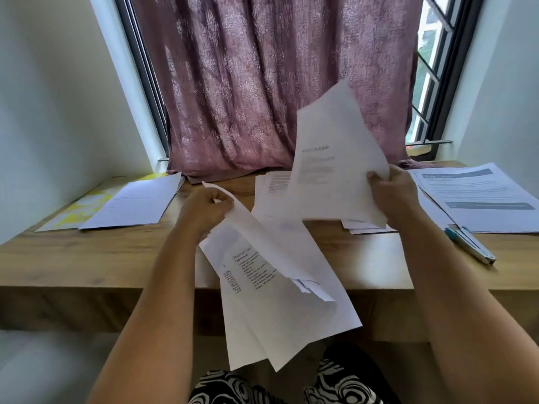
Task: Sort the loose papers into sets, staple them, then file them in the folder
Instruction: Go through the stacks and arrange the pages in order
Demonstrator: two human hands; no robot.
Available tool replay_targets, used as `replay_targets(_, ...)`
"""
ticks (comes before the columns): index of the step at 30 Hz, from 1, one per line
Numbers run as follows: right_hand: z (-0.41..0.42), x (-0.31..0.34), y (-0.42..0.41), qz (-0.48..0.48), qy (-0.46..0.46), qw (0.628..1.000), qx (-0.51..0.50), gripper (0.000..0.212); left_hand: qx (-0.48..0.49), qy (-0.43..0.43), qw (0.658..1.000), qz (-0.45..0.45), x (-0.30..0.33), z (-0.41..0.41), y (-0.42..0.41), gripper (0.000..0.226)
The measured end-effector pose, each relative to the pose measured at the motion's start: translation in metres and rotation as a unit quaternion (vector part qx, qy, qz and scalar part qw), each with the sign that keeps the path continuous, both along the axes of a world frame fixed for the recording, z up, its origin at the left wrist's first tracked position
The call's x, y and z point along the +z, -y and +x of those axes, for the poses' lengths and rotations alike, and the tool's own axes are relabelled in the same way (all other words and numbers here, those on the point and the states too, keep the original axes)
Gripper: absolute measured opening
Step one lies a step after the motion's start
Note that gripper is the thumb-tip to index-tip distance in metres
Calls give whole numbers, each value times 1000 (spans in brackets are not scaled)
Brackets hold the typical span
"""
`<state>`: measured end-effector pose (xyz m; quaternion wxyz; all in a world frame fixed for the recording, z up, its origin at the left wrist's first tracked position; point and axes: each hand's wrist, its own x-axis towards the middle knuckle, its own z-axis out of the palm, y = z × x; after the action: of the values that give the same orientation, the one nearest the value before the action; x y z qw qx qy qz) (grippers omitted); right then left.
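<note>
Head view: one wide-angle frame, looking down over a wooden desk (87, 252) set against a curtained window
Left hand (208, 209): fingers curled round the top edge of a sheaf of printed sheets (280, 301), which hung down fanned past the desk's front edge toward the lap
Right hand (392, 193): pinched the right edge of a raised sheet (335, 158), held tilted above the desk, faint print showing
Centre pile (272, 193): loose pages lying flat on the desk between the two hands, partly hidden behind the raised sheet
Left pile (137, 202): white pages lying on a yellow-patterned folder (84, 205) at the desk's left end
Right pile (481, 196): pages with grey header bands, spread at the desk's right end
Stapler (471, 244): judged to be one, slim, lying just in front of the right pile, touched by neither hand
Handling, paper: judged very light, limp and quick to crease; the hanging sheaf already showed a crumpled corner, and fanned sheets could slip free
Where to hold: best taken along one edge, all sheets squared together, or supported flat from beneath
Stage: judged mid-sorting; stapling and filing not yet begun
</note>
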<state>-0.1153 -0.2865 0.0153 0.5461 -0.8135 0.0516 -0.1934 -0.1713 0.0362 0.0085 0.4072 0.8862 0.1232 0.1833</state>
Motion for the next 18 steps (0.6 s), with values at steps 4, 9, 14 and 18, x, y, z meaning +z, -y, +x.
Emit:
replay_targets(4, 16, 5, -8, 233, -55, 970, 39, 31, -51, -15, 998, -32, 4, 26, 26, 10)
replay_targets(9, 14, -4, -25, 428, -131, 874, 186, 17, -110, -176, 966, -152, -31, 28, 63, 93)
replay_targets(14, -10, -36, -27, 37, -111, 949, 293, 16, 37, -11, 854, -519, -51, 5, 35, 81)
replay_targets(18, -11, -59, -27, -276, -72, 912, 296, 47, 144, 66, 831, -533, -68, -16, 9, 91)
